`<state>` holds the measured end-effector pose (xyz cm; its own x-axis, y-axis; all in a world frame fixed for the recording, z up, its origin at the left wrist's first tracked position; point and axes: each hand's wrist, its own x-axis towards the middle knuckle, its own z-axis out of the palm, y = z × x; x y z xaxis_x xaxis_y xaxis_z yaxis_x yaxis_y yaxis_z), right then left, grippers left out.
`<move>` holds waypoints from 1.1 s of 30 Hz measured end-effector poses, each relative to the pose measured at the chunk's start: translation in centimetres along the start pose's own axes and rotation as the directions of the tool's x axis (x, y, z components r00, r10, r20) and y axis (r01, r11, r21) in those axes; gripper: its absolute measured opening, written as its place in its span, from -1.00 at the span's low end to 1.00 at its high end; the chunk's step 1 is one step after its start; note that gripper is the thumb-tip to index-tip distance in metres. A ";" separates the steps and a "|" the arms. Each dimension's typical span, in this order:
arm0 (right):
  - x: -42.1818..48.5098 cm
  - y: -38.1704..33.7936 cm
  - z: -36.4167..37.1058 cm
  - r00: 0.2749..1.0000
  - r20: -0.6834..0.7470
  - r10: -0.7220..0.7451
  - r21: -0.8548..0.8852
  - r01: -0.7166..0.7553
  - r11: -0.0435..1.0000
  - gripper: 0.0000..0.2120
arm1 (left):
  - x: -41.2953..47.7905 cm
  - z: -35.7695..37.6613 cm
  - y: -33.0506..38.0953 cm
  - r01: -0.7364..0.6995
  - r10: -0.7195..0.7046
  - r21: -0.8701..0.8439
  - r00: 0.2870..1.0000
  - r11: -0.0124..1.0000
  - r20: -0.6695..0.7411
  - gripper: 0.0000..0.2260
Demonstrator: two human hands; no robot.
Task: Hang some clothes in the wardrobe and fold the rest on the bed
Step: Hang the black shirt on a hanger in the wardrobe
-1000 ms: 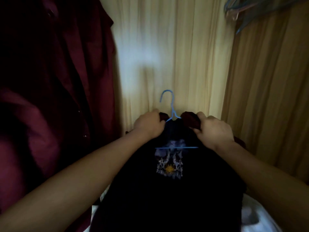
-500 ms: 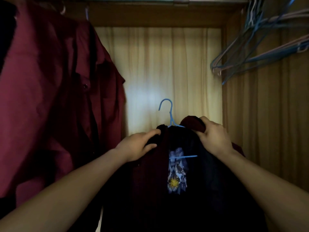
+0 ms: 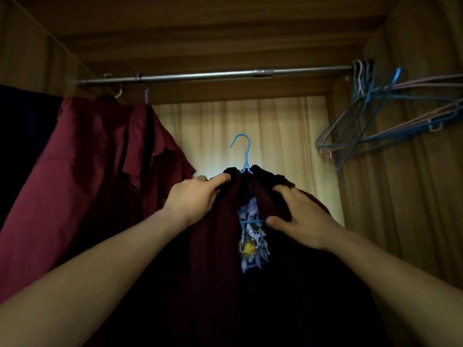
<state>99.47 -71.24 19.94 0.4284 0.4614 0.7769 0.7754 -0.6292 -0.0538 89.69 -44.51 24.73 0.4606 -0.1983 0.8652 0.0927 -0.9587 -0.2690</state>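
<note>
Arms: 2 bare forearms came up from the bottom corners, both reaching into the wardrobe.
Dark shirt [image 3: 218,259]: the thing being hung. Deep maroon going almost black in the low light, soft and drapey, open down the front so a printed tee [image 3: 250,242] with a yellow sun-like design showed through the gap. It sat on the hanger, held up in the middle of the wardrobe, well below the rail.
Left hand [image 3: 194,200]: fingers were curled tight around the shirt's left shoulder, near the collar.
Right hand [image 3: 304,221]: pressed on the right shoulder, fingers bunched into the cloth, thumb near the hanger's crossbar.
Blue hanger [image 3: 244,156]: thin wire, hook sticking up free, not on anything.
Red shirt [image 3: 95,176]: hung at left, matte woven cloth, collar and buttons visible.
Empty hangers [image 3: 370,126]: a tangle of blue and pink wire ones at right.
Rail [image 3: 213,75]: shiny metal tube across the top.
Curtain [image 3: 275,136]: pale cream, pleated, at the back.
Wardrobe walls [image 3: 413,171]: brown wood grain.
</note>
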 end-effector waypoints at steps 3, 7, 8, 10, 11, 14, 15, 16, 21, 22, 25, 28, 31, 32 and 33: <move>0.5 2.2 0.3 0.992 -0.121 0.045 -0.004 -0.046 0.999 -0.26 | 0.4 -1.8 -0.3 0.002 -0.002 0.032 1.000 0.999 -0.021 -0.59; 3.1 2.6 0.5 0.958 -0.258 0.125 -0.028 -0.137 0.990 -0.15 | 1.5 -3.9 -0.2 -0.022 0.025 0.050 0.998 0.998 -0.054 -0.60; 3.8 2.7 0.3 0.963 -0.243 0.116 -0.031 -0.127 0.991 -0.15 | 1.8 -4.5 -0.3 -0.033 0.036 0.058 0.998 0.998 -0.057 -0.60; 5.3 3.2 -0.3 0.964 -0.251 0.092 -0.049 -0.108 0.993 -0.26 | 2.4 -5.4 -0.2 -0.047 0.052 0.080 0.997 0.996 -0.064 -0.61; 6.1 3.5 -0.5 0.957 -0.275 0.087 -0.039 -0.102 0.994 -0.33 | 2.7 -5.8 -0.2 -0.051 0.057 0.100 0.996 0.994 -0.061 -0.61; 9.4 3.7 -1.0 0.945 -0.310 0.103 -0.026 -0.117 0.993 -0.50 | 4.5 -6.6 -0.3 -0.044 0.050 0.203 0.998 0.978 -0.024 -0.62; 10.6 3.6 -1.1 0.948 -0.300 0.104 -0.048 -0.124 0.991 -0.51 | 5.3 -6.8 -0.5 -0.039 0.044 0.243 0.999 0.969 -0.013 -0.63; 11.8 3.4 -1.0 0.952 -0.287 0.107 -0.074 -0.133 0.988 -0.50 | 6.1 -7.1 -0.8 -0.036 0.037 0.282 0.999 0.959 0.000 -0.63; 17.0 1.8 0.5 0.958 -0.249 0.144 -0.066 -0.165 0.984 -0.51 | 10.3 -8.8 -3.0 -0.031 -0.011 0.417 0.995 0.909 0.098 -0.64; 17.9 1.4 0.9 0.958 -0.238 0.157 -0.044 -0.172 0.984 -0.51 | 10.9 -9.0 -3.4 -0.032 -0.022 0.436 0.993 0.899 0.117 -0.65; 20.4 0.3 2.3 0.961 -0.217 0.170 0.010 -0.171 0.985 -0.52 | 12.2 -9.0 -5.1 -0.014 -0.072 0.457 0.983 0.889 0.170 -0.65; 22.6 -0.4 3.4 0.966 -0.205 0.159 0.030 -0.157 0.987 -0.55 | 13.0 -8.9 -6.5 0.001 -0.117 0.494 0.972 0.869 0.203 -0.65; 24.6 -0.8 4.0 0.973 -0.173 0.155 0.016 -0.154 0.988 -0.60 | 13.5 -8.4 -7.4 -0.001 -0.140 0.538 0.965 0.843 0.220 -0.69; 25.4 -1.0 4.1 0.974 -0.163 0.157 0.013 -0.157 0.988 -0.61 | 13.8 -8.2 -7.6 -0.004 -0.143 0.552 0.964 0.834 0.223 -0.70; 26.1 -1.2 4.1 0.975 -0.157 0.158 0.013 -0.158 0.987 -0.61 | 14.2 -8.3 -7.9 -0.007 -0.146 0.563 0.963 0.827 0.226 -0.71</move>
<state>111.62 -55.82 37.68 0.4672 0.2517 0.8476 0.7040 -0.6859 -0.1843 88.21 -41.43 42.65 0.6295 -0.0050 0.7770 0.5702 -0.6763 -0.4664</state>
